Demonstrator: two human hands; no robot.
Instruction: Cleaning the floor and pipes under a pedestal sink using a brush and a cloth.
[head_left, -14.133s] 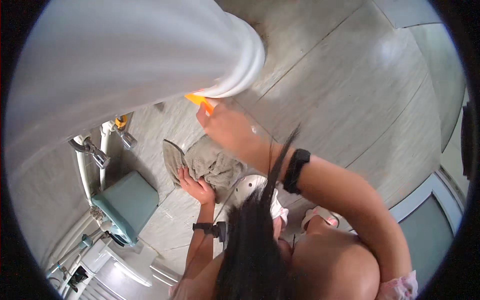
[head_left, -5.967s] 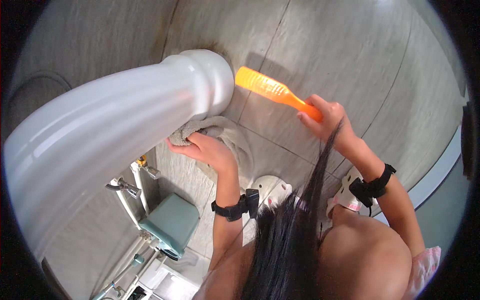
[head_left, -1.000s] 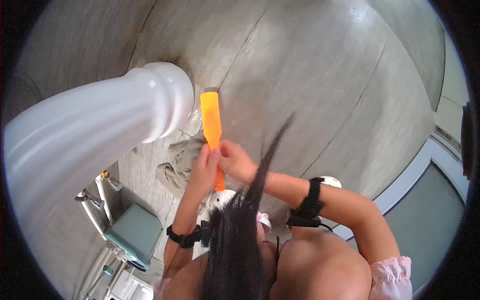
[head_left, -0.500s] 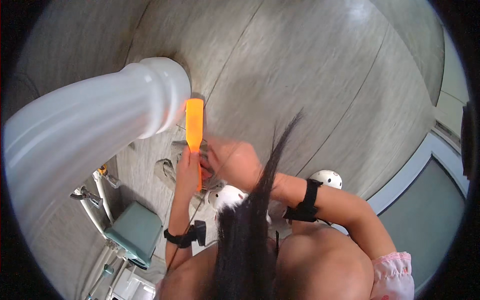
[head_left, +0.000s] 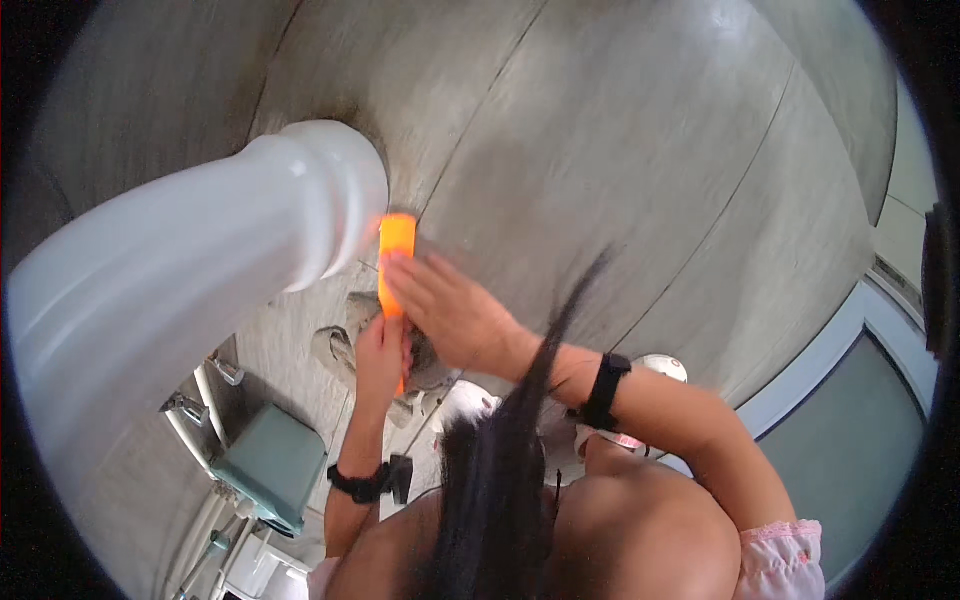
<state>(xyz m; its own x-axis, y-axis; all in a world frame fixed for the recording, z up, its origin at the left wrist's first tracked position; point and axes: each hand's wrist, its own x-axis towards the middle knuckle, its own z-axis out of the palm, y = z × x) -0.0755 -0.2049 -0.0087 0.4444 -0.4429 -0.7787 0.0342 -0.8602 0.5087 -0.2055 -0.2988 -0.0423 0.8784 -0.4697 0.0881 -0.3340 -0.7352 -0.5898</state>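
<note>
My left hand (head_left: 380, 352) is closed round the narrow handle of an orange paddle-shaped tool (head_left: 397, 232); its underside is hidden, so its exact kind is unclear. The broad end points away from me, beside the base of a white pedestal (head_left: 335, 190). My right hand (head_left: 452, 312) has its fingers stretched out and lies over the tool's wider part, slightly smeared by motion. Below the tool, a crumpled grey-brown cloth (head_left: 338, 345) lies on the floor, partly covered by my hands.
Grey tiled floor (head_left: 580, 200) spreads around, with dark joints. A green-grey bin (head_left: 270, 465) and pipes (head_left: 205, 400) are at the lower left. A white-framed dark panel (head_left: 850, 430) stands at the right. My white shoes (head_left: 662, 368) and hanging dark hair (head_left: 490, 480) are below.
My right hand has moved up from near the handle onto the tool's broad part. The tool and my left hand have shifted slightly right and toward me in the picture.
</note>
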